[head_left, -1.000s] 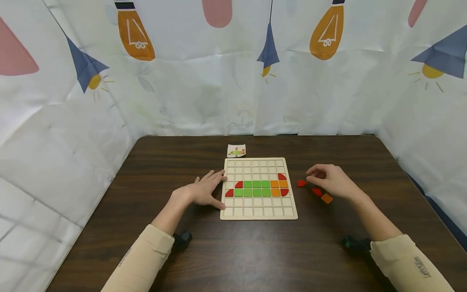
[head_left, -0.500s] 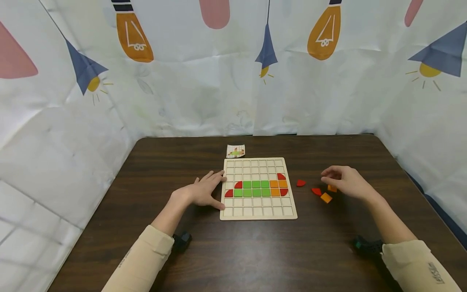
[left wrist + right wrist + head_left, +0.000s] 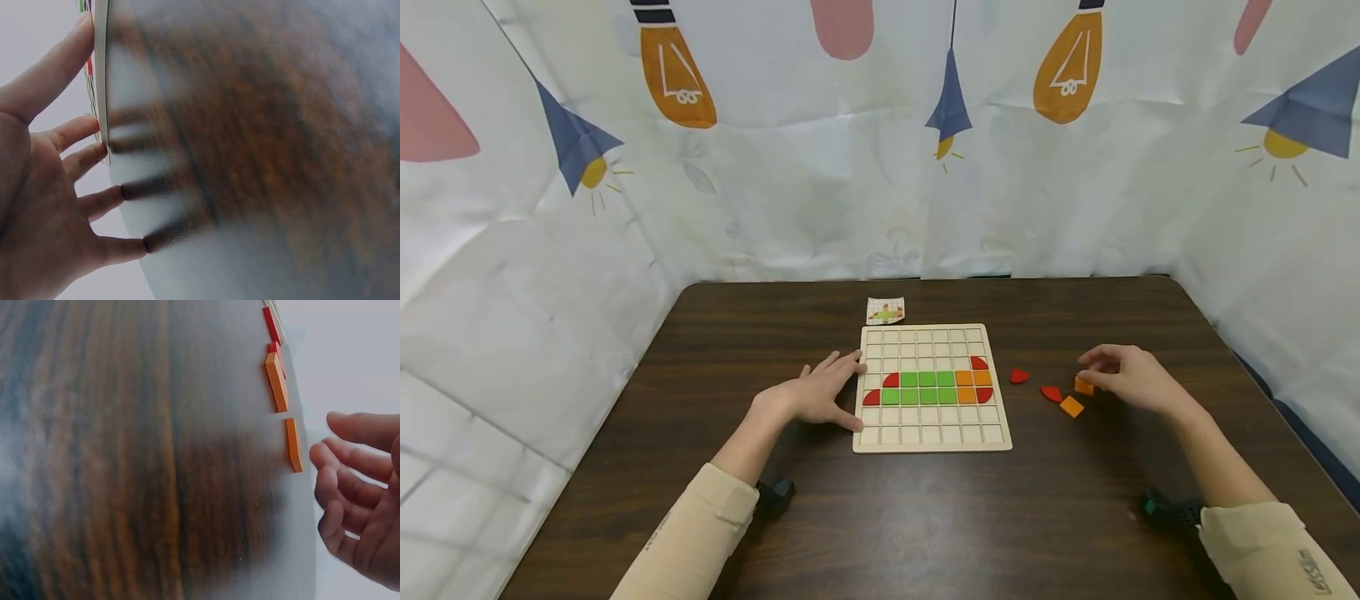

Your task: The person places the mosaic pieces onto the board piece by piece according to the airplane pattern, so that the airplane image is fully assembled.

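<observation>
A pale wooden grid board (image 3: 930,435) lies mid-table, carrying green, orange and red tiles in a connected shape. My left hand (image 3: 812,392) spreads its fingers along the board's left edge, with thumb and fingertips touching it. Off to the right, my right hand (image 3: 1129,379) hovers beside a loose orange square tile (image 3: 1083,386), fingers loosely bent. In the right wrist view, thumb and fingers (image 3: 359,487) stand apart with nothing between them, and that orange tile (image 3: 294,445) lies flat on the table. A second orange tile (image 3: 1072,407) and two red quarter-round tiles (image 3: 1051,393) lie nearby.
Behind the board sits a small picture card (image 3: 885,311) showing a coloured grid pattern. The dark wood table (image 3: 917,525) ends at a hanging printed cloth (image 3: 820,208) at the back and sides. Dark wrist devices (image 3: 775,496) show at both sleeves.
My right hand has moved rightward from above the red tiles to the farther orange tile, which has come into view. The left hand and board stay in place.
</observation>
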### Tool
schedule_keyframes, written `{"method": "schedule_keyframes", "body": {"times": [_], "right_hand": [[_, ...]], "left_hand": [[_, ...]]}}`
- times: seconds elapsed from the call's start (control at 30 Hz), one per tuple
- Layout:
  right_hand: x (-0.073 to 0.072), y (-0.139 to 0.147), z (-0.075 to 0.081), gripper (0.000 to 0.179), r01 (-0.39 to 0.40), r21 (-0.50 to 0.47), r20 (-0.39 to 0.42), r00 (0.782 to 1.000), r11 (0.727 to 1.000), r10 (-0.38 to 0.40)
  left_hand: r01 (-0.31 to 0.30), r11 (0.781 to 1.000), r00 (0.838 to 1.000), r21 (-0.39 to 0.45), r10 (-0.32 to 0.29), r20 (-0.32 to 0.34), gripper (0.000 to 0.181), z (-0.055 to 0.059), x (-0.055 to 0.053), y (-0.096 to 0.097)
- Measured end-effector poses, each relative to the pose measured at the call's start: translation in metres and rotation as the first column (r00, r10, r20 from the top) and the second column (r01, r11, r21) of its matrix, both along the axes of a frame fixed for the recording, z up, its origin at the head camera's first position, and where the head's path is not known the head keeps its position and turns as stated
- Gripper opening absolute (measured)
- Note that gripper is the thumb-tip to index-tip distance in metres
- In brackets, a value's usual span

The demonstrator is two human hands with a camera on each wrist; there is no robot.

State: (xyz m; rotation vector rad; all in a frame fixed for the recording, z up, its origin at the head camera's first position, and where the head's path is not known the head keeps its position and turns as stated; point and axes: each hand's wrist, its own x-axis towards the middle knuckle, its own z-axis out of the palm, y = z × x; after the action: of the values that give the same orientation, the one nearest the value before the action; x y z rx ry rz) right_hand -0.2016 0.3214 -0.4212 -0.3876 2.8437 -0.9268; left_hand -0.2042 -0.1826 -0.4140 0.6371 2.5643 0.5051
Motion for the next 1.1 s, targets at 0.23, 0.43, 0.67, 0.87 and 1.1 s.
{"method": "schedule_keyframes", "body": {"times": [0.23, 0.43, 0.67, 0.87, 1.1], "right_hand": [[-0.0006, 0.0046, 0.0008, 0.038, 0.028, 0.035, 0.070, 0.997, 0.999, -0.031], [-0.0003, 0.0065, -0.0012, 0.039, -0.017, 0.023, 0.136, 0.991, 1.000, 0.014], [-0.0016, 0.0061, -0.0029, 0.036, -0.021, 0.021, 0.142, 0.990, 1.000, 0.017], [0.0005, 0.0031, -0.0025, 0.031, -0.009, 0.036, 0.119, 0.993, 0.999, 0.005], [0.0023, -0.0012, -0.0038, 0.027, 0.013, 0.056, 0.089, 0.996, 0.998, -0.018]], "left_hand": [[0.000, 1.000, 1.000, -0.008, 0.000, -0.001, 0.096, 0.0011, -0.0010, 0.0012], [0.002, 1.000, 1.000, -0.019, -0.001, 0.008, 0.097, 0.0017, -0.0004, 0.0024], [-0.015, 1.000, 1.000, -0.019, 0.015, 0.021, 0.096, 0.0013, 0.0012, 0.0014], [-0.013, 1.000, 1.000, -0.011, 0.014, 0.018, 0.095, 0.0005, 0.0015, 0.0005], [-0.007, 1.000, 1.000, -0.028, 0.007, 0.010, 0.095, 0.0000, 0.0005, 0.0013]]}}
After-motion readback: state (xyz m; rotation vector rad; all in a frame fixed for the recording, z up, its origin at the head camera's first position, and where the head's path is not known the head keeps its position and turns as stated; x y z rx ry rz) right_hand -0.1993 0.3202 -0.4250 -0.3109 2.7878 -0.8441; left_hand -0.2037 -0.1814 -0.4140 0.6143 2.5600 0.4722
